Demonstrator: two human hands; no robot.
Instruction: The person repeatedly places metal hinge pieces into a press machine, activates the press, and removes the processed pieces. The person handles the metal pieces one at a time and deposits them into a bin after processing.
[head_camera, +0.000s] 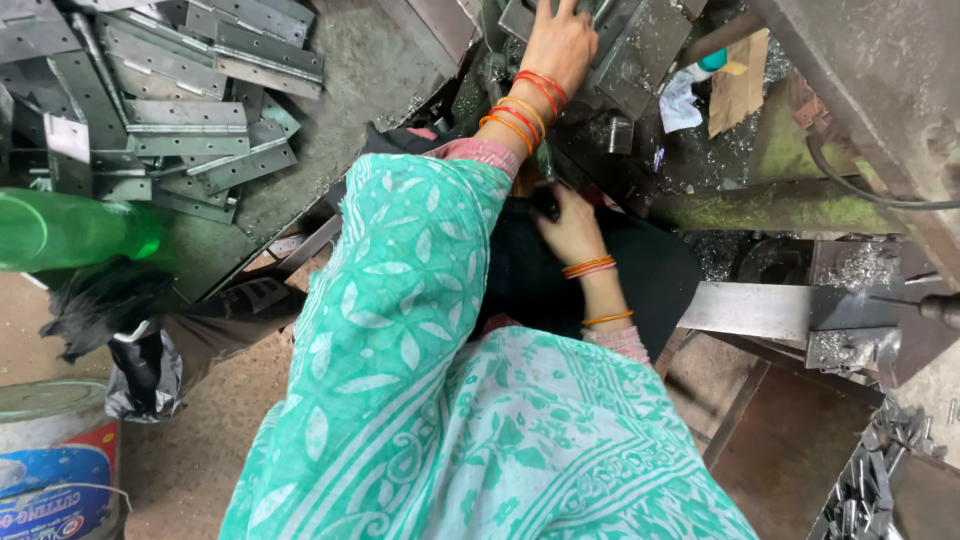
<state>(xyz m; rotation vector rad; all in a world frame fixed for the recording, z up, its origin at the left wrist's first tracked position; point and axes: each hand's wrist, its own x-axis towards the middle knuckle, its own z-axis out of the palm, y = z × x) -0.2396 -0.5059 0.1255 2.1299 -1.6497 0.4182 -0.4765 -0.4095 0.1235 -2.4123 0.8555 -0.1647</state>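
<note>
My left hand (558, 42) reaches forward to the top of the view and rests on grey metal plates (640, 50) on the machine bed; its fingers are cut off by the frame edge, so what it grips is unclear. Red and orange bangles circle that wrist. My right hand (570, 228) lies lower, fingers curled against a dark cloth (650, 270) on my lap, touching a small dark object (545, 203) that is mostly hidden. A green patterned garment covers my arms and lap.
A pile of grey metal hinge plates (180, 110) lies at the upper left. A green plastic bottle (70, 228) and a painted tin can (55, 460) stand at left. Metal shavings (860, 265) and small pins (880, 480) lie at right, beside a steel bar (750, 308).
</note>
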